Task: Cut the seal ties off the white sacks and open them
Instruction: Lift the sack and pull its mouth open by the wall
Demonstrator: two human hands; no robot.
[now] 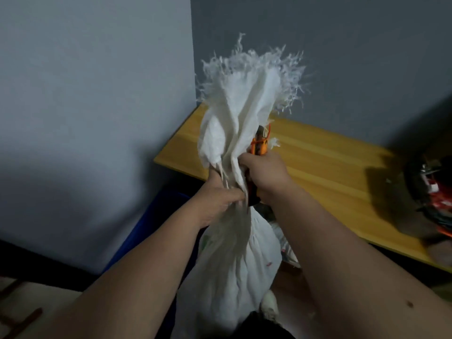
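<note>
Gripping white sack point(234, 253) neck w/ left hand point(220, 196), right hand point(265, 172) fingers clenching orange cutter point(260, 145)

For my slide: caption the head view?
Left hand grips sack neck; right hand holds orange cutter.

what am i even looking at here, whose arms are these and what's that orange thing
This is one picture from a camera worn on a person's head, looking forward and down, so the two bare arms reaching out are the wearer's own. There is no machine here. The left hand grips the gathered neck of a white sack, whose frayed top stands up in front of the wall. The right hand holds an orange-handled cutter against the neck, right by a thin orange tie, presumably the seal to be cut. Whether it is cut yet cannot be told. Behind is a yellow wooden table with blurred, dark clutter at its right end. A blue bin sits by the sack.
</note>
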